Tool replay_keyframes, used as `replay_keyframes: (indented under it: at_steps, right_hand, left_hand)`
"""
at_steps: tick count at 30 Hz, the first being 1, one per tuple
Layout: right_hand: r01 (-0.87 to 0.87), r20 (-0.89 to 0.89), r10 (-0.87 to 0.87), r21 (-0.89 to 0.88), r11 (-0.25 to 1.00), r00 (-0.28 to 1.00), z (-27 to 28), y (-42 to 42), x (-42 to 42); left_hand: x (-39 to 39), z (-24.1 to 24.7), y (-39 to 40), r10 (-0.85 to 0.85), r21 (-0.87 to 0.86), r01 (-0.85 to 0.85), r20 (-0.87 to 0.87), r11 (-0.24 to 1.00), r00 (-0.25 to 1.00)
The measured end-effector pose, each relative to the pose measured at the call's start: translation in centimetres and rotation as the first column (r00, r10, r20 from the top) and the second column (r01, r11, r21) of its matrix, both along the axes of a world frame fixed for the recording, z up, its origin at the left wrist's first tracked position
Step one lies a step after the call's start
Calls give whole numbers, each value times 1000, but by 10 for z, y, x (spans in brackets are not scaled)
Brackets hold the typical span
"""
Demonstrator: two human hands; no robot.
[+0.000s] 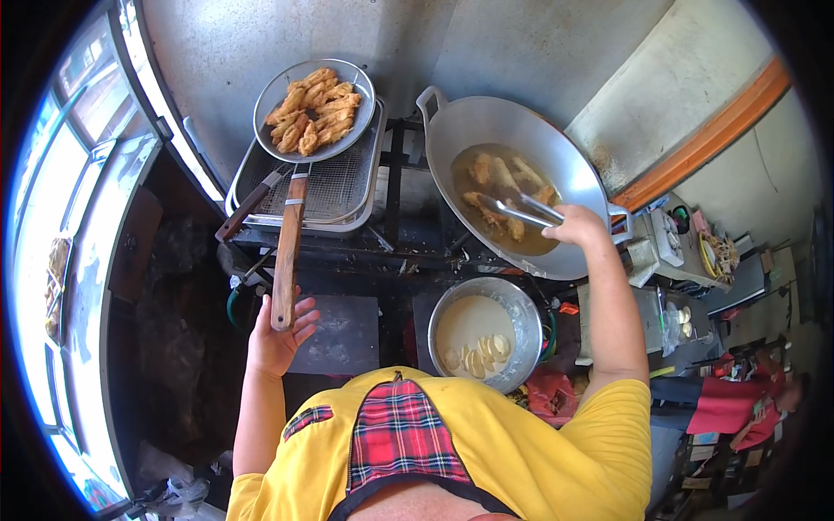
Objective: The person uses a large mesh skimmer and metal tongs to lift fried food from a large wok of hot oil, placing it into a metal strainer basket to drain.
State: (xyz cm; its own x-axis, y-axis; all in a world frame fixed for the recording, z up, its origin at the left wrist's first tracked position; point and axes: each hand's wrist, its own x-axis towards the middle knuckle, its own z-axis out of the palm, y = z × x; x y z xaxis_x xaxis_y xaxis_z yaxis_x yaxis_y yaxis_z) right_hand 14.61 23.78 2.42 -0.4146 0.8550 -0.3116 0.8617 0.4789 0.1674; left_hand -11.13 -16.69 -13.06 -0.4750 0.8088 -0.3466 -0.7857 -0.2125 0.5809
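Note:
My right hand (577,226) grips metal tongs (521,210), whose tips reach over the oil in a large aluminium wok (580,163). Several pieces of battered food (502,174) lie in that oil. Palm up, my left hand (281,338) has its fingers spread under the end of a strainer's long wooden handle (288,254); I cannot tell whether the handle touches the palm. The round mesh strainer (267,140) holds several golden fried pieces (316,107) and sits over a rectangular wire basket (332,195) in a metal tray. A second dark wooden handle (251,203) juts out beside it.
Nearer my body, a metal pot (531,325) holds pale batter with several pale slices in it. A black metal stand (404,244) supports the wok and tray. At left is a glass-sided case (124,293). A person in red (723,404) is at far right, beyond a counter (599,319).

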Motion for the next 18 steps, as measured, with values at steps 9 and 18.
replay_keyframes:
  at_steps: [9, 18]
  right_hand:
    - [-59, 268, -59, 412, 909, 962, 11, 58, 69]
    - [-356, 389, 154, 526, 772, 908, -61, 112, 82]
  left_hand:
    - [7, 4, 1, 19, 33, -21, 50, 999, 999]
    - [16, 4, 0, 130, 10, -132, 91, 991, 987]
